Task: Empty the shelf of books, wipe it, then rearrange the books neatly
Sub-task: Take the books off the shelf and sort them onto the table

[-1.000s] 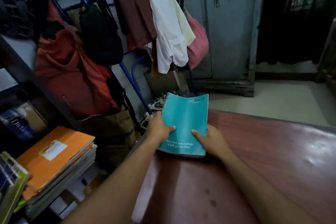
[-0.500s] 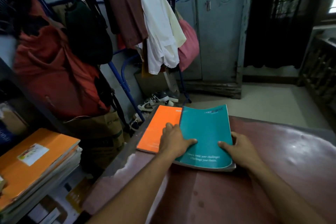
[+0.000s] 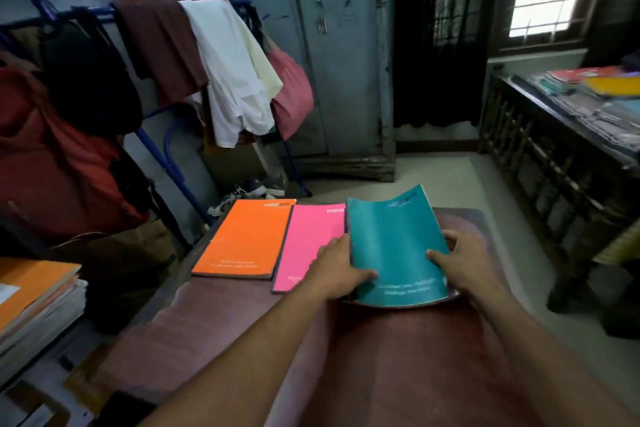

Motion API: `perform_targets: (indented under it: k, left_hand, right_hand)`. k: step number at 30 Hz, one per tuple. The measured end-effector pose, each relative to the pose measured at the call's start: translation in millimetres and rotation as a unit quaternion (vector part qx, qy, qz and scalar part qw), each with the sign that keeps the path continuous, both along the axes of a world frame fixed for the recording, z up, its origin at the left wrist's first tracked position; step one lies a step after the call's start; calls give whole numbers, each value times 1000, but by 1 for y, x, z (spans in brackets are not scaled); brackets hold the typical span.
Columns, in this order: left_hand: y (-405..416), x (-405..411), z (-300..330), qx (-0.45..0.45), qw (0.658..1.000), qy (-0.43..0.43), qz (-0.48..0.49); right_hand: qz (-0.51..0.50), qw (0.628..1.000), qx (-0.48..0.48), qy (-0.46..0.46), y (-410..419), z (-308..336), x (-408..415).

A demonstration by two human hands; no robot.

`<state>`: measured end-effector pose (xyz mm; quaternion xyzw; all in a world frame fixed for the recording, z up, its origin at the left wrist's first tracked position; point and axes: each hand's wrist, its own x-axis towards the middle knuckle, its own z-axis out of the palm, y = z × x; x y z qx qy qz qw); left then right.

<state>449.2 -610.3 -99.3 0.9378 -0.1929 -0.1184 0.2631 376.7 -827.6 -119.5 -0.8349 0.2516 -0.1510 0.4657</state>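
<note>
Orange notebook (image 3: 246,239), pink notebook (image 3: 311,243), teal notebook (image 3: 394,246), reddish-brown table (image 3: 398,364), perhaps maroon.

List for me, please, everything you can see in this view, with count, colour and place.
teal notebook: 1, teal, right of row on table, held
pink notebook: 1, pink, middle of row
orange notebook: 1, orange, left of row
table: 1, reddish-brown, foreground
book stack: 1, orange on top, lower left
clothes rack: 1, blue, hung with garments, left
cupboard: 1, grey-blue, back
left hand: 1, grips teal notebook's left edge
right hand: 1, grips its right edge
</note>
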Motion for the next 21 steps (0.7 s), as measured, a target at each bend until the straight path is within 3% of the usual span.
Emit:
perform_targets:
  k: [6,9,13,16,18,21]
  left_hand:
    - [-45,-49,-13,88,988,5,-127]
    - [-50,-56,-15,51,990,8,-128]
    - [-33,-83,-13,52,988,-13,-144]
    - [-8,-117,-23,30,989,-3,-146]
    - [17,-145,-32,-1,991,-11,-135]
    - [57,-187,-37,-22,989,-35,-141]
  right_hand:
    - [-100,994,-20,38,-43,1,-51]
    - [-87,994,-52,31,-39,4,-57]
    - [-81,996,33,-10,-19,13,-76]
    - [-43,994,95,-20,2,20,-114]
    - [8,995,103,20,15,25,-152]
    - [105,988,23,113,29,25,-209]
